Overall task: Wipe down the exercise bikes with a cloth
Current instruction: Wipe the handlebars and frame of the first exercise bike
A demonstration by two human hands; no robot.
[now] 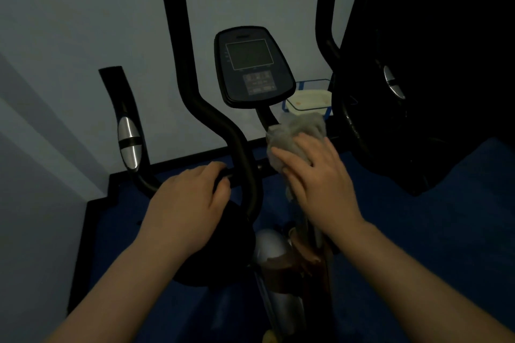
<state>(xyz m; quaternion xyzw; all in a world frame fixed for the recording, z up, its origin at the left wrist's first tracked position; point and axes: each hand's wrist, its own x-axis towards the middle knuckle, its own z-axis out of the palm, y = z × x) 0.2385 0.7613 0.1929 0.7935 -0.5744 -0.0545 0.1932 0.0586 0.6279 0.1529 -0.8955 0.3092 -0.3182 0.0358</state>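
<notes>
A: Where is the cloth (296,131)?

B: Bunched against the exercise bike's (245,159) centre post, just under the console (252,65). It is a pale grey, crumpled rag, and most of it bulges out above and to the left of the fingers, with a strip hanging down below the palm.

A: Which hand has it?

B: The right hand (315,178). The forearm comes up from the lower right corner, wrist straight, back of the hand toward the camera. The fingers lie spread and nearly straight over the cloth, pressing it flat to the post rather than curling round it.

A: And the other hand?

B: The left hand (189,198) reaches in from the lower left. Its fingers are curled over the black handlebar (211,114) at the low bend beside the stem, gripping it, knuckles up.

A: How does the bike look?

B: Black bars rising in two tall horns, a dark screen with a button panel under it, and a silver pulse sensor (128,142) on the left side grip. The frame below the hands is silver and blurred.

A: Anything around it?

B: A blue floor mat (418,231) under the bike, a pale wall (69,22) behind it, and a white tub in a blue wire basket (309,99) just right of the console. A second dark machine (418,64) stands at the right edge.
</notes>
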